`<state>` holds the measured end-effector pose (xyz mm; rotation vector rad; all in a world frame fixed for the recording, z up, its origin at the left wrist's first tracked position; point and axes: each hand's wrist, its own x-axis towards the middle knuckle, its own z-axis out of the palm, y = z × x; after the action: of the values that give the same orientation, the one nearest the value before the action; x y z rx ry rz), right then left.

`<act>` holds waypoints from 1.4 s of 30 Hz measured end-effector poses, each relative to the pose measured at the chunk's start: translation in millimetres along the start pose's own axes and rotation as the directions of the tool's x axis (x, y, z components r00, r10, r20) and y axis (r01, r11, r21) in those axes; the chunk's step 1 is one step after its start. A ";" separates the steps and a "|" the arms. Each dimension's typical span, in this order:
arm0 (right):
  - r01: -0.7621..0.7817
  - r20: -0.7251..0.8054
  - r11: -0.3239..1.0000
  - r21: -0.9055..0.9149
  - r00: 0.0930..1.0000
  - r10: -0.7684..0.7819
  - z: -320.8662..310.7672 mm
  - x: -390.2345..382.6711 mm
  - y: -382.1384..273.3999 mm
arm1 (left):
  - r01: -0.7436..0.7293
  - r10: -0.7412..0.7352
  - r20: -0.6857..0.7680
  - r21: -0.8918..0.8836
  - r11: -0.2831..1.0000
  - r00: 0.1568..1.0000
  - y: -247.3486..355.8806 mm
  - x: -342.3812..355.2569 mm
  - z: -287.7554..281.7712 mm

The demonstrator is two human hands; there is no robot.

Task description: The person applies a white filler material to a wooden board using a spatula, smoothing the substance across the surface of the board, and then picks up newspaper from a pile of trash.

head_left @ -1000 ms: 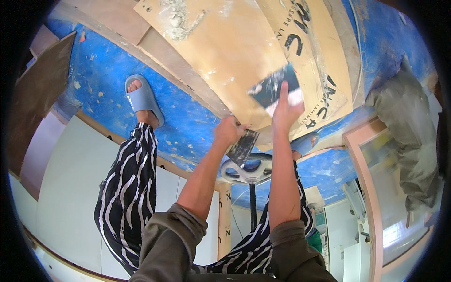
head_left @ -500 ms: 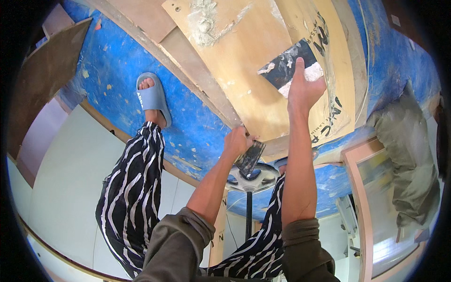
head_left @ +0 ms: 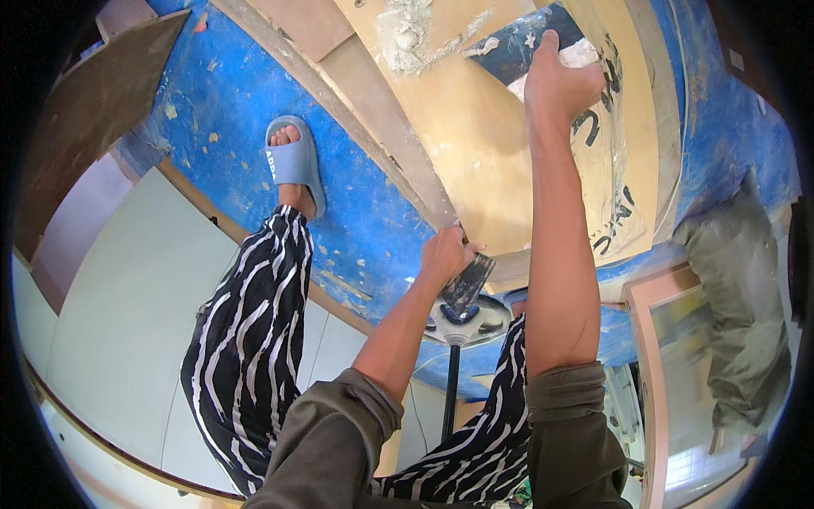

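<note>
My right hand (head_left: 561, 85) grips a wide dark scraper (head_left: 507, 55) with white paste on it, over the upper part of a pale plywood board (head_left: 458, 170) with black lettering. The scraper is just right of a lump of white compound (head_left: 400, 34) on that board. My left hand (head_left: 445, 254) is closed on a smaller, smeared dark scraper (head_left: 466, 284), which hangs by the board's near edge, above a grey wheel-shaped base (head_left: 487, 318) with a black pole.
Blue, paint-spotted sheeting (head_left: 220, 110) lies beneath the boards and my sandalled left foot (head_left: 291, 165). White panels (head_left: 119, 305) are at lower left, brown boards (head_left: 102, 102) at upper left. At right are a framed translucent panel (head_left: 678, 373) and a grey-green bundle (head_left: 738, 314).
My right hand has moved up the board with the wide scraper, closer to the compound lump. My left hand shows slightly further right in the picture, still holding its scraper.
</note>
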<state>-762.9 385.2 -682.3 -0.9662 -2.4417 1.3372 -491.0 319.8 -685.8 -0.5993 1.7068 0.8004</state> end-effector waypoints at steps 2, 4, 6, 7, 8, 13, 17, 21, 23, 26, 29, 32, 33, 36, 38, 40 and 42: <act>-0.073 0.047 0.985 0.154 0.997 0.066 -6.6 -8.6 8.6 | -0.005 0.004 -0.028 -0.016 1.000 1.000 -5.9 0.2 1.7; -0.109 0.153 0.982 0.154 0.985 0.085 -17.6 -13.9 7.2 | -0.007 0.007 -0.028 0.014 1.000 1.000 -5.2 0.2 3.5; -0.151 0.081 0.986 0.072 0.986 0.145 6.2 3.8 0.5 | -0.033 0.034 -0.035 0.027 0.999 0.999 -7.0 3.6 6.1; -0.070 0.042 0.992 0.110 0.997 0.065 18.4 18.7 1.6 | -0.060 0.061 -0.039 0.024 0.998 0.997 -6.2 8.2 10.8; 0.034 0.054 0.999 0.031 0.998 -0.036 21.8 13.4 -15.0 | -0.063 0.063 -0.048 0.009 0.998 0.997 -11.1 7.0 15.7; -0.362 0.304 0.904 0.227 0.908 0.287 -42.6 -111.5 7.9 | -0.021 0.023 -0.025 0.074 0.997 0.999 -15.3 2.0 2.4; -0.411 0.194 0.900 0.144 0.904 0.382 -55.9 -160.6 41.8 | -0.108 0.106 -0.036 -0.047 0.993 0.994 -16.6 -5.2 2.7; -0.282 0.054 0.939 0.194 0.959 0.277 14.7 -122.3 -4.8 | -0.163 0.159 -0.145 -0.016 0.987 0.977 -20.2 -3.6 14.6; -0.188 -0.024 0.972 0.141 0.981 0.193 29.8 -113.3 -19.2 | -0.170 0.166 -0.127 -0.018 0.985 0.978 -21.1 -1.4 14.3; -0.315 0.059 0.918 0.243 0.949 0.310 23.1 -124.4 -22.0 | -0.129 0.125 -0.116 -0.029 0.991 0.985 -28.9 -1.0 13.3; -0.368 0.105 0.833 0.413 0.928 0.358 17.7 -135.2 -0.5 | -0.136 0.131 -0.103 -0.039 0.990 0.986 -28.5 -5.4 14.5; -0.216 -0.045 0.921 0.324 0.969 0.243 58.1 -110.7 -36.3 | -0.157 0.153 -0.096 -0.037 0.987 0.984 -25.3 -5.3 13.8; -0.190 -0.059 0.944 0.270 0.975 0.213 71.5 -102.2 -35.8 | -0.166 0.161 -0.100 -0.038 0.985 0.982 -23.7 -2.5 14.0; -0.164 -0.123 0.941 0.297 0.970 0.208 68.3 -113.4 -24.5 | -0.154 0.150 -0.099 -0.041 0.987 0.984 -27.0 -9.8 14.5; -0.342 -0.002 0.842 0.418 0.926 0.377 49.3 -127.4 -25.1 | -0.148 0.144 -0.098 -0.034 0.988 0.985 -30.4 -12.5 14.5; -0.253 -0.084 0.890 0.379 0.948 0.306 69.3 -110.1 -29.2 | -0.159 0.156 -0.098 -0.026 0.987 0.983 -25.6 -9.7 17.9; -0.207 -0.131 0.954 0.216 0.962 0.238 75.9 -88.8 -60.1 | -0.153 0.152 -0.078 -0.004 0.988 0.985 -24.3 -5.7 16.9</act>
<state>-756.3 255.1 -665.3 -1.2699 -2.0854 1.4824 -461.0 317.0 -688.2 -0.5166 1.8377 0.9035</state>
